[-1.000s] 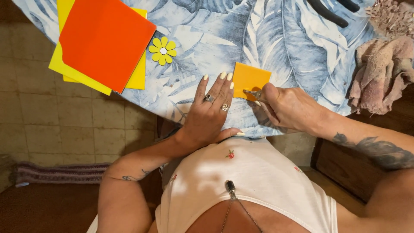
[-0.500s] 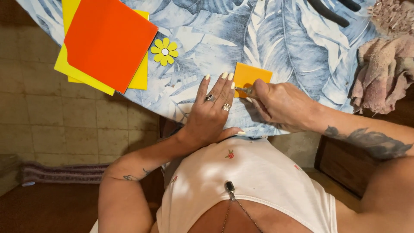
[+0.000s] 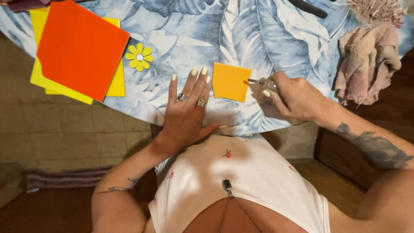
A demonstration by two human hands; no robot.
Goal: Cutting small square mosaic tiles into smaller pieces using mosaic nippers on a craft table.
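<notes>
Pressing flat on the desk (image 3: pixel 267 26), the left hand (image 3: pixel 187 110) lies palm down with its fingers spread, the fingertips just beside the left edge of a small orange square (image 3: pixel 231 81) of paper or foam. The grip of this hand pinches nothing. The right hand (image 3: pixel 293 97) is closed around a small clear bottle (image 3: pixel 264 83), its tip pointing at the right edge of the square and touching or nearly touching it; which of the two cannot be told. The square lies flat on the leaf-patterned cloth near the desk's front edge, between the two hands.

The step in hand appears to be putting something from the bottle, probably glue, onto the square. Working the tip along the square would call for a steady squeeze while the left hand keeps the piece from sliding.

Further left lie a small yellow flower (image 3: pixel 139 57), a large orange sheet (image 3: pixel 82 47) on top of yellow sheets (image 3: pixel 115 82), and at the right a crumpled pinkish cloth (image 3: pixel 366 60).
</notes>
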